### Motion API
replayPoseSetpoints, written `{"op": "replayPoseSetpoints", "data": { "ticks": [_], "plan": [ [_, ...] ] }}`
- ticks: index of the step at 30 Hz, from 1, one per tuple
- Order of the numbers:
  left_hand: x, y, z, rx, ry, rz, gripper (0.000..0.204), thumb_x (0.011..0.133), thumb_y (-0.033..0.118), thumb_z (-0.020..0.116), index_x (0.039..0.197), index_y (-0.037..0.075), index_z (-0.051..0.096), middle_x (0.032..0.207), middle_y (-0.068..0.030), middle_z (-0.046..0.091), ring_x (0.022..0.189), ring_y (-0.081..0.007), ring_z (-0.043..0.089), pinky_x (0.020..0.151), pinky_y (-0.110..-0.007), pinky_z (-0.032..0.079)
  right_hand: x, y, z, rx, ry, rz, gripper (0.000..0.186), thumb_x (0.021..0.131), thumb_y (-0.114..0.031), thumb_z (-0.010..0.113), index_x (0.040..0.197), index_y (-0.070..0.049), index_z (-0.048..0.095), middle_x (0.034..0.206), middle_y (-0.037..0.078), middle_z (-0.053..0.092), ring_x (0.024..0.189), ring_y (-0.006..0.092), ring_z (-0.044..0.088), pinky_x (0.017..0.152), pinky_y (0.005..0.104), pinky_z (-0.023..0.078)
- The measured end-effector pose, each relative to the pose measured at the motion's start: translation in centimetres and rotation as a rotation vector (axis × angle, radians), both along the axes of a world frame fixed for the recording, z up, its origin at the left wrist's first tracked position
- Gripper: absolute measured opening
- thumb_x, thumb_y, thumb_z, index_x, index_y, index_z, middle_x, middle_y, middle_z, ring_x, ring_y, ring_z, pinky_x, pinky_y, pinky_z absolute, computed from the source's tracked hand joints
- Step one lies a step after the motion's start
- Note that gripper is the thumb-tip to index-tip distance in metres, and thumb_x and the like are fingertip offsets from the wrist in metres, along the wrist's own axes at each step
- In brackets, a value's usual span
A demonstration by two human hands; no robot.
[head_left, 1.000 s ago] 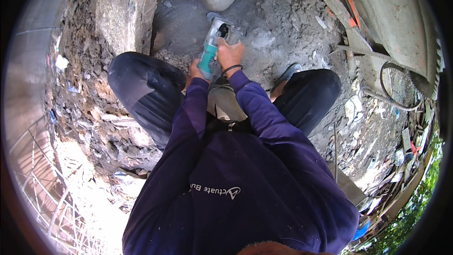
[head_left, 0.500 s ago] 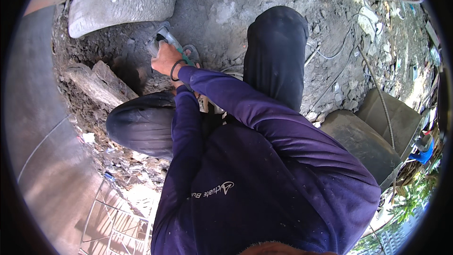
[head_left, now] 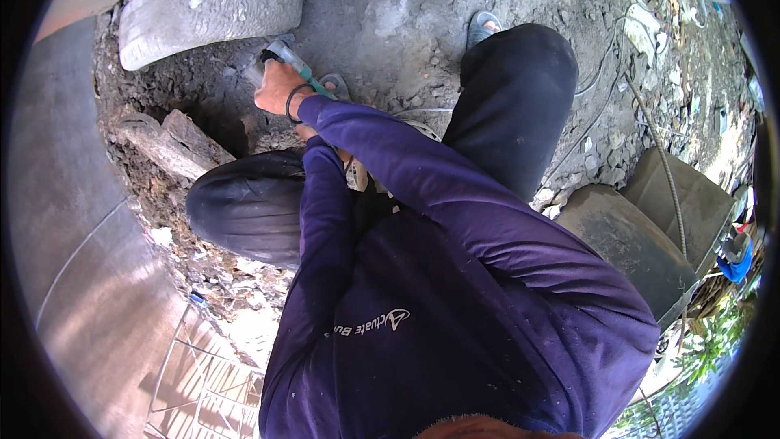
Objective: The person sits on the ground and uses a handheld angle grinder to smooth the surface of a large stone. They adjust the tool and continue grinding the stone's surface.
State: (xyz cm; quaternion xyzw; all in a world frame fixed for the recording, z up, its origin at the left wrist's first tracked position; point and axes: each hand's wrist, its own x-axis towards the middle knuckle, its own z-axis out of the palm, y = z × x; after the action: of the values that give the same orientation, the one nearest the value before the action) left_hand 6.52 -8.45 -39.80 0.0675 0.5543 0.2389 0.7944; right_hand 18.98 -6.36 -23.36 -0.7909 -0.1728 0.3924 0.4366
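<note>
My right hand (head_left: 279, 86), with a dark band at its wrist, is wrapped around a teal-and-grey power tool that looks like an angle grinder (head_left: 286, 55). Its grey head points toward the lower edge of a curved, rough grey slab (head_left: 213, 2), and I cannot tell whether they touch. Below the right wrist, my left hand (head_left: 305, 132) shows only in part. The right forearm crosses over it, and its fingers are hidden.
My bent knees stand either side of the tool, with a sandalled foot (head_left: 483, 28) beyond the right one. Broken brown chunks (head_left: 175, 145) lie left of my hands. Cables (head_left: 597, 85), a rope (head_left: 662, 162) and dark boxy containers (head_left: 626, 236) are to the right.
My right knee has swung outward to the right, bringing the sandalled foot into view. My right hand and the tool have shifted slightly left, with the grip kept.
</note>
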Motion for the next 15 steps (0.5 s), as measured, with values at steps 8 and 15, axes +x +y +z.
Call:
{"op": "replayPoseSetpoints", "data": {
  "ticks": [8,15],
  "plan": [
    [-3.1,2.6,-10.3,0.018,0.009,0.027,0.068,0.101,0.047,0.026,0.142,0.001,0.055,0.139,-0.0218,0.061,0.128,-0.0392,0.058,0.108,-0.051,0.049,0.5,-1.1,1.2,0.048,0.025,0.086,0.051,0.081,-0.018,0.066,0.122,0.012,0.061,0.122,0.037,0.064,0.121,0.0481,0.061,0.102,0.0492,0.051],
    [3.0,-3.1,-0.3,0.175,0.398,-0.230,0.059,0.103,0.039,0.031,0.133,-0.001,0.064,0.127,-0.0206,0.068,0.111,-0.0368,0.069,0.097,-0.048,0.057,2.2,-3.6,-3.5,0.021,-0.031,0.018,0.052,0.077,-0.021,0.069,0.118,0.012,0.064,0.116,0.035,0.068,0.114,0.0461,0.066,0.099,0.0454,0.052]
  ]
}}
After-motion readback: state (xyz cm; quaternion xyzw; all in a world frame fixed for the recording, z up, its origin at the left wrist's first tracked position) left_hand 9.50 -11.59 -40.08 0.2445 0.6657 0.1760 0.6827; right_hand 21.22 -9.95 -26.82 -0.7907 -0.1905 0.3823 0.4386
